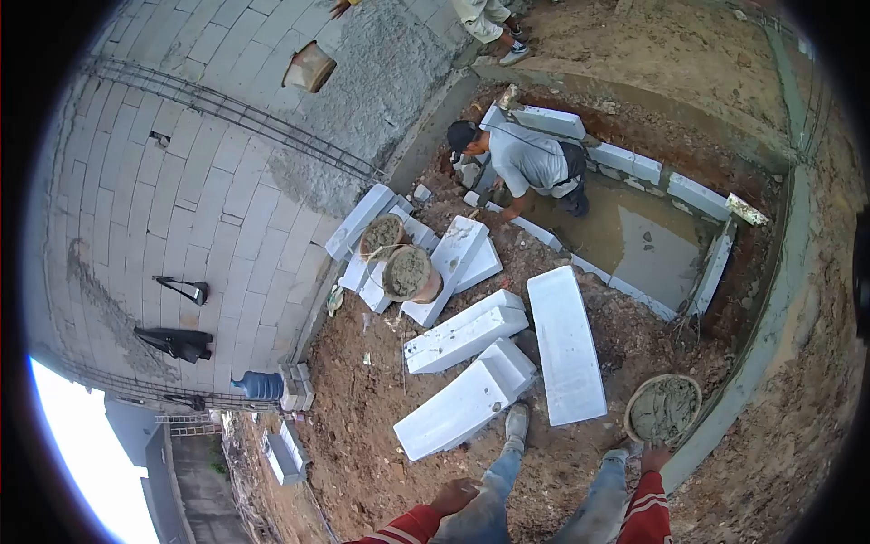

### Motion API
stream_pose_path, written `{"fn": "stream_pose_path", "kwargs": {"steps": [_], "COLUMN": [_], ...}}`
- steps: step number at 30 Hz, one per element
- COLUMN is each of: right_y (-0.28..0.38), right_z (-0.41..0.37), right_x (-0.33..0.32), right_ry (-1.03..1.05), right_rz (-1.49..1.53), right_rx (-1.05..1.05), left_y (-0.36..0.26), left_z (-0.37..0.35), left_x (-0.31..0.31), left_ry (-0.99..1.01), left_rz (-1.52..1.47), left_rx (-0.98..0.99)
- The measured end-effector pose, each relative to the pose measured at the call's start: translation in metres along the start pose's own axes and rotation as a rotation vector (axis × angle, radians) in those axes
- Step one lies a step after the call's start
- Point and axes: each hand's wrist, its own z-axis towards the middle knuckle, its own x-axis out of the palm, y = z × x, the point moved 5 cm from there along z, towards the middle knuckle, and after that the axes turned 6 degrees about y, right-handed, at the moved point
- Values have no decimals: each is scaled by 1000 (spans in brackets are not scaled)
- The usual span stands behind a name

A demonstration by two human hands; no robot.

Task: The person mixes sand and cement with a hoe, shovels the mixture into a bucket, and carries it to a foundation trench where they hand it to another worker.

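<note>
My right hand [654, 459] is at the near rim of a round bucket [632, 419] filled with wet grey mortar [666, 408]; its fingers appear closed on the rim. My left hand [456, 497] rests by my left knee, holding nothing that I can make out, with its fingers loosely stretched. Just ahead of my feet lie white lightweight blocks: a stepped pair [467, 399] and a long flat one [567, 346]. Another pair [468, 332] sits beyond them on the soil.
A co-worker [535, 163] bends inside a block-lined pit [657, 258] with a wet floor. Two mortar buckets [410, 274] [381, 236] stand among more blocks. A concrete beam [752, 381] curves along the right. A blue water jug [258, 385] is near the block wall [181, 208]. Another person's legs [494, 23] show above.
</note>
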Motion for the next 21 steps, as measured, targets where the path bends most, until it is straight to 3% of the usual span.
{"fn": "stream_pose_path", "kwargs": {"steps": [2,3,5,7,8,9,10,12,14,16,18,20,21], "right_y": [-29,-46,-79,-79,-38,4,-1,48,46,54,46,-9,9], "right_z": [11,23,46,59,49,39,50,35,23,4,-8,5,-2], "right_x": [0,1,6,10,-15,-38,-26,-60,-63,-83,-99,-79,-97], "right_ry": [-311,-308,-71,45,-12,-18,-111,51,-53,142,-22,-181,-151], "right_rz": [269,261,335,289,213,0,123,91,214,475,463,388,421], "right_rx": [6,-3,116,99,-2,24,5,207,251,222,191,237,276], "left_y": [0,-2,-14,-19,-23,-20,-27,-43,-53,-50,-35,-6,-2], "left_z": [9,13,9,5,0,-5,-13,-28,-39,-44,-42,-36,-26], "left_x": [10,14,14,14,14,9,1,-15,-27,-36,-36,-28,-31], "left_ry": [-3,9,-8,-70,-103,-150,-193,-280,-320,-388,-437,-442,-442], "left_rz": [-63,-103,-86,-59,-62,-2,7,-74,-83,-120,36,19,20], "left_rx": [44,98,105,153,191,160,192,258,243,219,132,134,119]}}
